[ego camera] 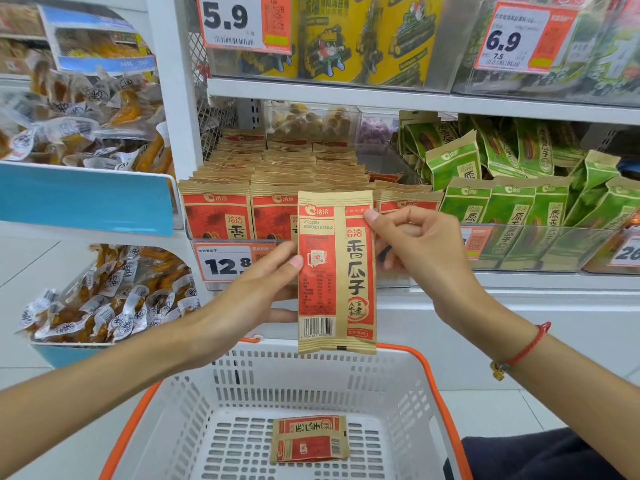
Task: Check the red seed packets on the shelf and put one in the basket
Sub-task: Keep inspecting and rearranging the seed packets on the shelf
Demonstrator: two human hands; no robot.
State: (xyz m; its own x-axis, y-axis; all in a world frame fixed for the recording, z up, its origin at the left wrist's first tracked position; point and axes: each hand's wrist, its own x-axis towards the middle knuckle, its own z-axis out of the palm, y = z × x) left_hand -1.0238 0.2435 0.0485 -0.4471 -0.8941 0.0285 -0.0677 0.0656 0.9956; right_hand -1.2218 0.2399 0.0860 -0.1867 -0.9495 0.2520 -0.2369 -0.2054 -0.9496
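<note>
Here your left hand (258, 292) pinches the left edge of an upright red packet (336, 271), its fingers hidden behind; your right hand (420, 251) grips the top right edge. Another packet (309, 439) lies flat in the basket (242, 382) below, front rim cut off.

A red-and-tan seed packet (336, 271) stands upright, back side showing, above the white, orange-rimmed basket (398, 386). Another packet (309, 439) lies flat on the basket floor. More red packets (242, 199) fill the shelf, apparently in rows.
</note>
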